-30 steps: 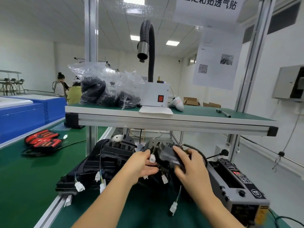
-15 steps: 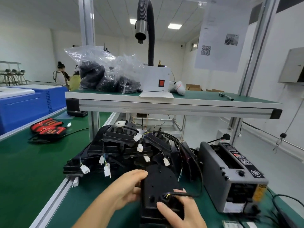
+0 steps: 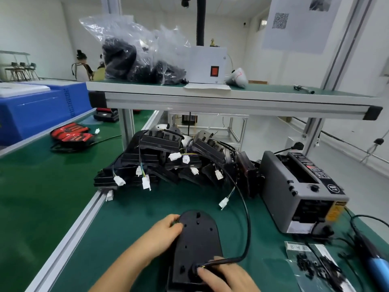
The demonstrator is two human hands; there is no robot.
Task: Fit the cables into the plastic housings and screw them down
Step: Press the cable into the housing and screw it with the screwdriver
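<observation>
— What takes up the most room here?

— The green bench [image 3: 130,224], with a shelf [image 3: 231,100] across the back at about head height. Under the shelf lies a heap of black housings [image 3: 164,163], their wires and white plugs hanging out the front. A grey machine [image 3: 299,190] stands just right of the heap.

— And the piece being worked on?

— One black housing [image 3: 197,237] lies flat on the bench, well in front of the heap. The left hand [image 3: 164,232] grips its far left edge with fingers curled over the rim. The right hand [image 3: 225,275] pinches the cable [image 3: 248,218] between thumb and forefinger where it enters the housing's near end. The cable loops up and back toward the heap.

— Anything close by?

— A clear bag of small black parts [image 3: 315,268] to the right, and a blue-handled tool [image 3: 376,268] beyond it.

— What can't you make out?

— The housing's near end is hidden under the right hand. The tool runs out of view. The parts in the bag are too blurred to name.
</observation>
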